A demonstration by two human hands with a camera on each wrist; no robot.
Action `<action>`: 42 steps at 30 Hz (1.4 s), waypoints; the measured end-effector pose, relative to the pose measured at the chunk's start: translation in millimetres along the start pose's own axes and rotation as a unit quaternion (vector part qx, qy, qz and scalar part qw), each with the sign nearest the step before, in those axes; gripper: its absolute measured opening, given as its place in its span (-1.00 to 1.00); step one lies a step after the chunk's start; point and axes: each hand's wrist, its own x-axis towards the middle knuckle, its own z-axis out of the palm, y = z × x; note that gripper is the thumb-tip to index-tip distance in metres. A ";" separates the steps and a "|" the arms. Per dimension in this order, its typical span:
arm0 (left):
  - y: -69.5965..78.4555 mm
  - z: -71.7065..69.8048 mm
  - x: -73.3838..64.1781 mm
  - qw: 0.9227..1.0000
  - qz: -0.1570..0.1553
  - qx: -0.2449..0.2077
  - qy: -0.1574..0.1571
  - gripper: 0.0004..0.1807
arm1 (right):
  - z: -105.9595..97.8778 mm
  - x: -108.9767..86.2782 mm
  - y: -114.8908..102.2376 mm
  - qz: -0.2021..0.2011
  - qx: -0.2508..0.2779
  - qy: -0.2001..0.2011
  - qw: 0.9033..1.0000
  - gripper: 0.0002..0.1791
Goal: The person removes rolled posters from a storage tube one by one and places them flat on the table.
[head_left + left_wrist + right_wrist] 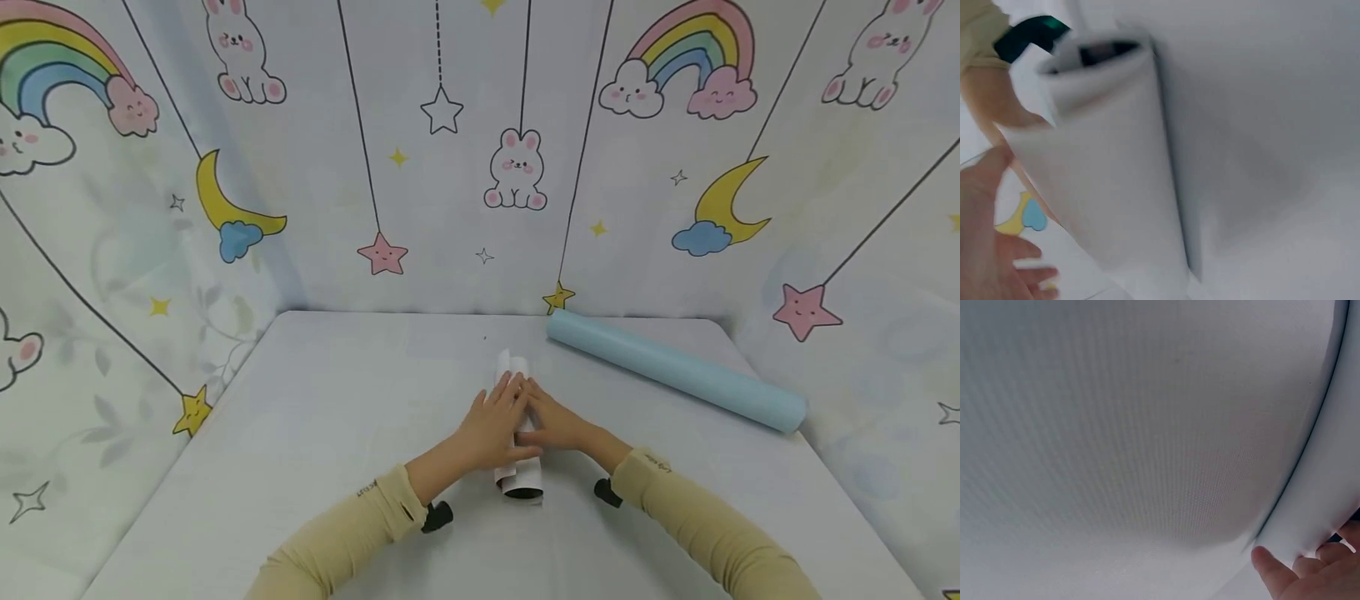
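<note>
- Got a pale wall cloth [300, 125] up at the back and sides, printed with rainbows [693, 33], bunnies [517, 171], moons [212, 196] and stars [384, 254].
- Below it, seeing a wide white table [337, 417].
- Also spotting a light blue roll [675, 367], lying slantwise at the far right of the table, well apart from the action in the middle.
- Then a pair of beige sleeves [341, 529], reaching in from the near side.
- Next, a white paper roll [529, 477], lying lengthwise around the middle of the table, with a hollow end facing the near side.
- Down to the left hand [491, 429], resting over the roll's left side and top with long, slightly spread fingers, so pretty much laid on rather than clamped. Also thumb-first against a paper edge [1029, 144] in the left wrist view.
- Same deal with the right hand [558, 417], on the roll's right side with spread, slightly bent fingers, touching rather than pinching. Can't tell about hand-to-hand contact up top, way too close together.
- Lastly, a small black gadget [437, 517] near each wrist.
</note>
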 end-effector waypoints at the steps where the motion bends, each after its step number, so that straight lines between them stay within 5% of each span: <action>1: -3.4 -1.6 2.8 1.000 0.021 0.014 -0.004 0.01 | 0.0 -0.2 -0.2 -0.002 0.002 0.001 1.000 0.00; 4: -12.4 -3.4 10.0 0.997 0.063 0.036 -0.029 0.00 | -0.4 -0.5 -1.2 -0.002 0.004 0.000 1.000 0.02; 7: -18.9 -2.0 13.2 0.995 0.074 0.032 -0.059 0.01 | -0.5 -1.1 -1.9 0.003 -0.006 -0.001 1.000 0.00; 19: -40.6 7.7 -1.3 0.993 0.060 0.032 -0.095 -0.03 | 0.1 -1.1 -0.6 0.040 -0.026 -0.004 0.999 0.02; 33: -74.0 18.1 -35.1 0.989 0.033 0.083 -0.115 0.01 | -1.0 3.3 -6.2 -0.032 -0.093 0.014 0.995 -0.02; 42: -79.5 33.7 -39.6 0.988 0.024 0.085 -0.127 0.02 | 1.8 6.9 -12.3 -0.046 -0.145 -0.009 0.988 -0.21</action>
